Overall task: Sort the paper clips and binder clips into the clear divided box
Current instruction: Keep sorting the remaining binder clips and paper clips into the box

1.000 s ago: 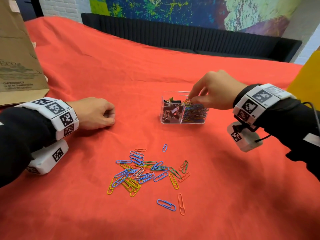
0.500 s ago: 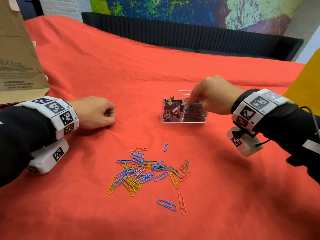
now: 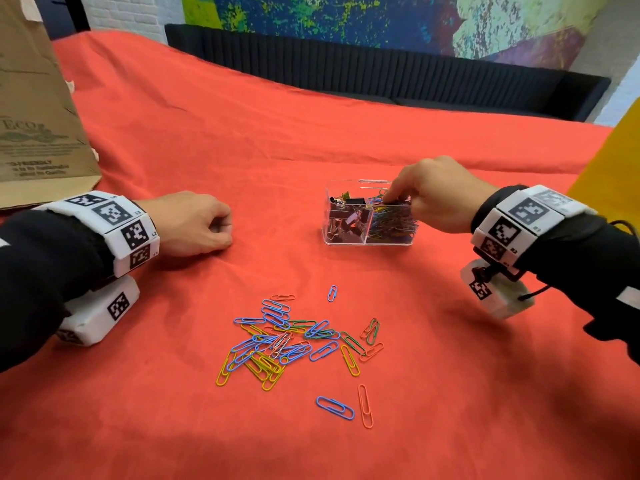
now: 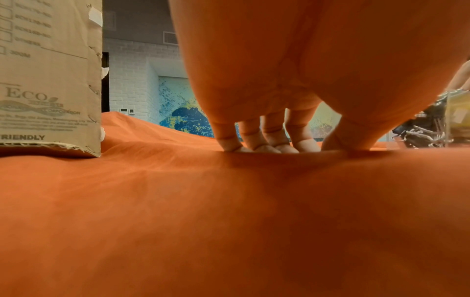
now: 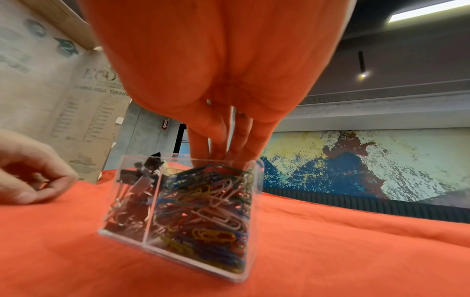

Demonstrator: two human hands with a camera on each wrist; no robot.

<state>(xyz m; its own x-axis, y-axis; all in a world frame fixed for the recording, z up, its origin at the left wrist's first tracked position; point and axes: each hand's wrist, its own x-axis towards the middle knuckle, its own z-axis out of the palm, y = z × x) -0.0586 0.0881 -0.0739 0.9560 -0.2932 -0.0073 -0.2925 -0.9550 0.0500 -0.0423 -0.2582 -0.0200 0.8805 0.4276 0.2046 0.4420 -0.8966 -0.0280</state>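
Note:
The clear divided box [image 3: 346,241] [image 5: 193,259] stands on the red cloth at centre right. Its left compartment holds black binder clips [image 3: 346,216] [image 5: 132,201]; its right one is full of coloured paper clips [image 3: 391,220] [image 5: 203,205]. My right hand [image 3: 398,199] [image 5: 223,154] reaches down into the right compartment, straight fingers bunched and pressing on the paper clips. A loose pile of coloured paper clips [image 3: 280,344] lies nearer me on the cloth, with a few strays around it. My left hand [image 3: 221,226] [image 4: 269,146] rests on the cloth left of the box, loosely curled and holding nothing.
A brown cardboard box [image 3: 31,116] [image 4: 48,80] stands at the far left. A yellow object [image 3: 616,161] rises at the right edge. A black bench [image 3: 381,74] runs behind the table. Red cloth [image 3: 485,393] lies bare in front of my right arm.
My right hand has sunk lower, from hovering pinched above the box to pressing its fingers into the paper clip compartment. The left hand and loose pile have stayed put.

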